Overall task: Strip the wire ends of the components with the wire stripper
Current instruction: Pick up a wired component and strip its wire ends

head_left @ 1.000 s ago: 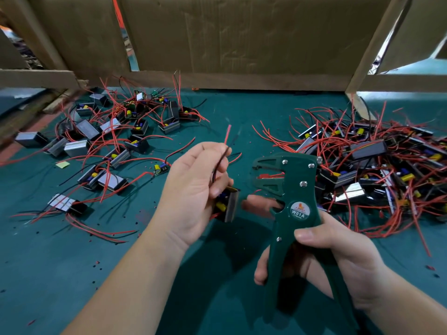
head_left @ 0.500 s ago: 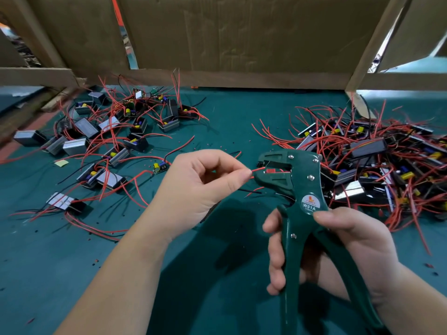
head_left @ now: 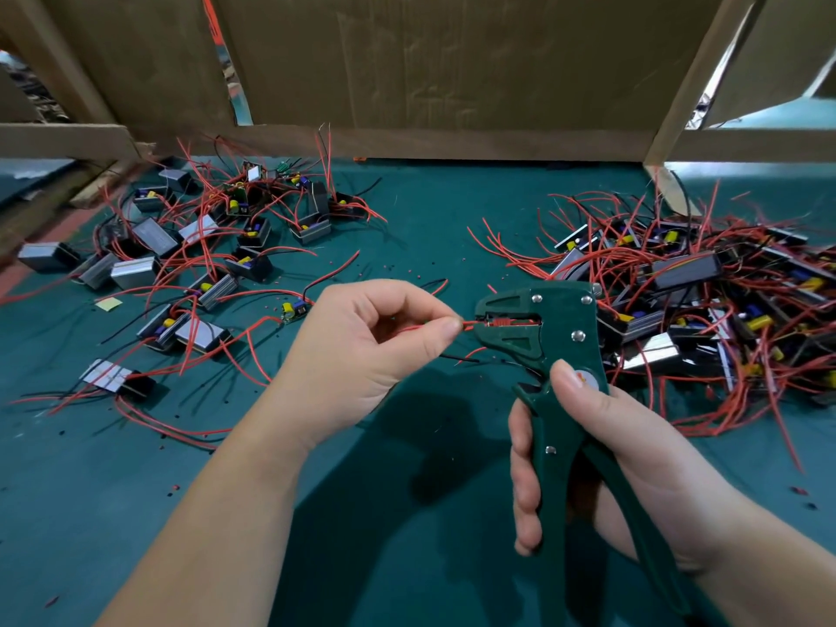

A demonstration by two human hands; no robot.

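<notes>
While my left hand (head_left: 357, 355) pinches a red wire (head_left: 469, 326) between thumb and forefinger, the wire's tip sits in the mouth of the wire stripper (head_left: 556, 337), just past my thumbnail. My other left fingers are curled into the palm, and I cannot see whether they hold anything. A black wire (head_left: 457, 357) pokes out just below the thumb, and where it starts is hidden.

My right hand (head_left: 610, 454) grips the stripper's green handles. The thumb presses on the round label by the pivot, covering most of it, and the four fingers curl round the front handle. I cannot tell how far the handles are squeezed, and the rear one is hard to follow behind my wrist.

Beyond my left knuckles, scattered components (head_left: 203, 246) lie on the green table (head_left: 429, 219), trailing red and black leads. Beyond my right fingertips is a denser heap (head_left: 701, 300), too tangled to sort wire from wire and cut off at the frame's right edge. A cardboard wall (head_left: 452, 61) stands behind both.
</notes>
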